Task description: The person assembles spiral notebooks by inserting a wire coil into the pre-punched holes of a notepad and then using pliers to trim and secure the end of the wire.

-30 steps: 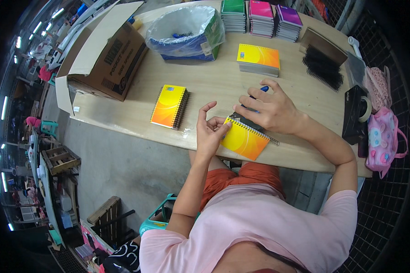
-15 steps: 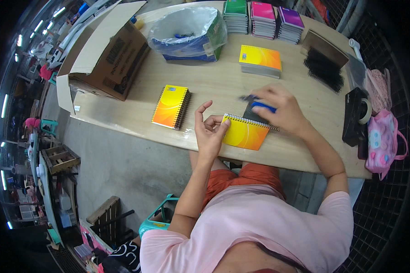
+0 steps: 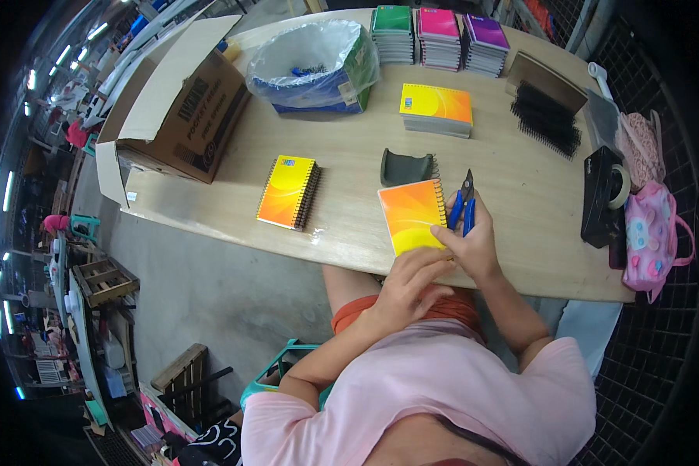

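My right hand (image 3: 474, 239) holds blue-handled nippers (image 3: 467, 203), jaws pointing away from me. Its thumb rests on a yellow-orange spiral notebook (image 3: 413, 213), whose wire coil runs up the right side. At the notebook's near edge is my left hand (image 3: 415, 289), its fingers loosely spread and its fingertips slightly blurred. Just beyond the notebook sits a dark grey-green curved block (image 3: 406, 168) with a bit of coil at its right end. To the left lies a stack of yellow-orange spiral notebooks (image 3: 287, 193).
Farther back are another yellow-orange stack (image 3: 435, 109), green, pink and purple notebook stacks (image 3: 440, 54), and a plastic-lined bin (image 3: 311, 97). An open cardboard box (image 3: 202, 116) stands left. Black coils (image 3: 547, 116), a tape dispenser (image 3: 600, 198) and a pink pouch (image 3: 651, 237) line the right.
The notebook has turned so its coil edge moved from the far side to the right. My left hand has dropped to its near edge; my right hand with the nippers came nearer, uncovering the curved block.
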`<state>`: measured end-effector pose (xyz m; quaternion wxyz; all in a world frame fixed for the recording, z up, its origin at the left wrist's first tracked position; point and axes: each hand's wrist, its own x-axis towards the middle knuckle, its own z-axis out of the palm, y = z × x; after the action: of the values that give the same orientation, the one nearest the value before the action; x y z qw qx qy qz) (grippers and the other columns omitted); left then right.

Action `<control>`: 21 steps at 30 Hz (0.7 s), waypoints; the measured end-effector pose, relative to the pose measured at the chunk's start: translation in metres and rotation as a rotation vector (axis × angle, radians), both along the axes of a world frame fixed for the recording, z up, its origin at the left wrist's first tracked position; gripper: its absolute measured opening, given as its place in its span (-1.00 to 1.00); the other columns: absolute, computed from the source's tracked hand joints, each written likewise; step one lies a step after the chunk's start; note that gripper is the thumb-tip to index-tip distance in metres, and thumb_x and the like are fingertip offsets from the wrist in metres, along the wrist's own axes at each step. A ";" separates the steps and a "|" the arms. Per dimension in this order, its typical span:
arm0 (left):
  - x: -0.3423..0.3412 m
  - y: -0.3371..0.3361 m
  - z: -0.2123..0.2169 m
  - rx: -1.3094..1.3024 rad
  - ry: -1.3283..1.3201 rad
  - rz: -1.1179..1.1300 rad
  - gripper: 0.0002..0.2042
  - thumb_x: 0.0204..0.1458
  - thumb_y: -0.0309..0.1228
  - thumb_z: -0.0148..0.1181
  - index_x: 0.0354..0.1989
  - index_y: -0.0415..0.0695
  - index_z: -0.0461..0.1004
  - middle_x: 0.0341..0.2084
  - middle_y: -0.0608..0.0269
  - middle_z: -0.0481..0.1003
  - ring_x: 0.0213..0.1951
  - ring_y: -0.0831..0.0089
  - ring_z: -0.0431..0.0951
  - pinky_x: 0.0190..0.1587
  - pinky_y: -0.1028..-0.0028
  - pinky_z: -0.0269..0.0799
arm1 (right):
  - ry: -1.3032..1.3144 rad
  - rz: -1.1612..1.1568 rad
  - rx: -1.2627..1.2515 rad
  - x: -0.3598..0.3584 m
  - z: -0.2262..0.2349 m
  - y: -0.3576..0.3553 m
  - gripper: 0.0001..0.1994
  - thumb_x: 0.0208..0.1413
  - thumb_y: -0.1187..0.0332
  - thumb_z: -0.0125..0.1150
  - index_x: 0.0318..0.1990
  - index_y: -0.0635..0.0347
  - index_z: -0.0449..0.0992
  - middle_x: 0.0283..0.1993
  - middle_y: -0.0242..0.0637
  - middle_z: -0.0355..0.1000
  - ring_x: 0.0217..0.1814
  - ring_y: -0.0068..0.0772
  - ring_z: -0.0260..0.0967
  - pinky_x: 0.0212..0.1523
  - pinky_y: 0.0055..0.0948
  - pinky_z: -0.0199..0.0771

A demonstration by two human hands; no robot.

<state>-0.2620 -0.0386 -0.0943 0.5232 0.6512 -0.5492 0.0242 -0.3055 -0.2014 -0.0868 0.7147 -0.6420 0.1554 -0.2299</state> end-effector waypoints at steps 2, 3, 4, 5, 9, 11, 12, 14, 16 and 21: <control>0.007 -0.003 0.029 0.024 -0.017 0.174 -0.53 -0.13 -0.65 0.34 0.05 -0.17 0.46 0.00 0.01 0.50 0.07 0.08 0.47 0.10 0.22 0.40 | 0.032 -0.025 -0.143 -0.003 -0.001 -0.003 -0.62 -0.04 0.55 0.39 -0.10 0.19 0.34 -0.27 -0.40 0.42 -0.23 -0.61 0.40 -0.16 -0.52 0.45; 0.015 -0.003 0.039 0.051 -0.032 0.356 -0.56 -0.08 -0.62 0.33 0.04 -0.17 0.45 0.02 0.01 0.49 0.12 0.05 0.44 0.15 0.20 0.37 | 0.032 -0.005 -0.208 -0.003 -0.001 -0.003 -0.63 -0.03 0.55 0.38 -0.10 0.20 0.34 -0.28 -0.37 0.43 -0.23 -0.61 0.41 -0.16 -0.51 0.46; 0.028 -0.008 0.039 0.049 -0.027 0.354 -0.56 -0.08 -0.62 0.33 0.04 -0.17 0.45 0.02 0.01 0.49 0.12 0.05 0.44 0.15 0.20 0.37 | 0.033 0.015 -0.273 -0.004 -0.002 -0.003 -0.63 -0.03 0.55 0.37 -0.10 0.20 0.33 -0.30 -0.35 0.44 -0.24 -0.60 0.43 -0.17 -0.50 0.47; 0.044 -0.013 0.035 -0.017 0.065 0.342 -0.60 -0.04 -0.61 0.31 0.02 -0.19 0.44 -0.02 0.01 0.50 0.07 0.09 0.48 0.12 0.25 0.39 | 0.032 0.023 -0.274 -0.005 0.000 0.000 -0.63 -0.03 0.55 0.37 -0.10 0.20 0.33 -0.30 -0.35 0.44 -0.24 -0.60 0.43 -0.17 -0.50 0.47; 0.074 -0.010 0.031 0.080 0.486 0.106 -0.71 0.12 -0.63 0.22 -0.01 -0.21 0.34 -0.19 0.11 0.54 -0.07 0.39 0.57 0.00 0.46 0.43 | 0.067 0.131 -0.454 -0.006 0.014 0.006 -0.67 0.00 0.51 0.38 -0.12 0.21 0.36 -0.33 -0.42 0.36 -0.30 -0.68 0.32 -0.24 -0.56 0.41; 0.081 -0.009 0.022 0.073 0.501 0.073 -0.77 0.15 -0.66 0.17 -0.05 -0.25 0.35 -0.24 0.18 0.55 -0.16 0.50 0.57 -0.06 0.53 0.46 | 0.044 0.152 -0.533 -0.006 0.020 0.003 -0.69 0.01 0.49 0.38 -0.14 0.21 0.37 -0.35 -0.40 0.38 -0.34 -0.68 0.32 -0.28 -0.55 0.41; 0.084 -0.007 0.018 0.024 0.606 -0.006 -0.77 0.15 -0.67 0.16 -0.03 -0.28 0.37 -0.25 0.18 0.56 -0.16 0.50 0.57 -0.05 0.52 0.46 | 0.080 0.102 -0.598 -0.006 0.025 -0.004 -0.65 -0.01 0.37 0.44 -0.15 0.24 0.39 -0.37 -0.29 0.40 -0.39 -0.51 0.38 -0.33 -0.48 0.43; 0.087 -0.005 0.015 -0.021 0.714 -0.084 -0.76 0.15 -0.67 0.16 -0.01 -0.31 0.39 -0.26 0.18 0.57 -0.17 0.50 0.57 -0.04 0.52 0.47 | 0.208 0.057 -0.722 -0.004 0.037 -0.022 -0.55 -0.08 0.14 0.53 -0.18 0.22 0.46 -0.35 -0.20 0.41 -0.32 -0.21 0.46 -0.26 -0.28 0.45; 0.087 -0.003 0.018 0.010 0.796 -0.108 -0.70 0.14 -0.69 0.14 0.07 -0.33 0.42 -0.28 0.16 0.58 -0.15 0.50 0.57 -0.03 0.50 0.49 | 0.139 0.056 -1.014 0.002 0.041 -0.040 -0.55 -0.10 0.12 0.52 -0.16 0.18 0.49 -0.31 -0.21 0.41 -0.24 -0.18 0.45 -0.16 -0.22 0.41; 0.088 -0.002 0.013 0.028 0.808 -0.123 -0.62 0.13 -0.69 0.14 0.16 -0.32 0.40 -0.27 0.16 0.60 -0.15 0.51 0.59 -0.02 0.53 0.48 | 0.025 0.087 -1.440 0.013 0.053 -0.048 -0.57 -0.19 0.14 0.49 -0.14 0.06 0.54 -0.22 -0.27 0.41 -0.09 -0.17 0.39 0.02 -0.15 0.29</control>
<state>-0.1743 -0.0405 -0.0812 0.6886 0.5813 -0.3374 -0.2723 -0.2923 -0.2496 -0.0343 0.1206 -0.9620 -0.0521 -0.2394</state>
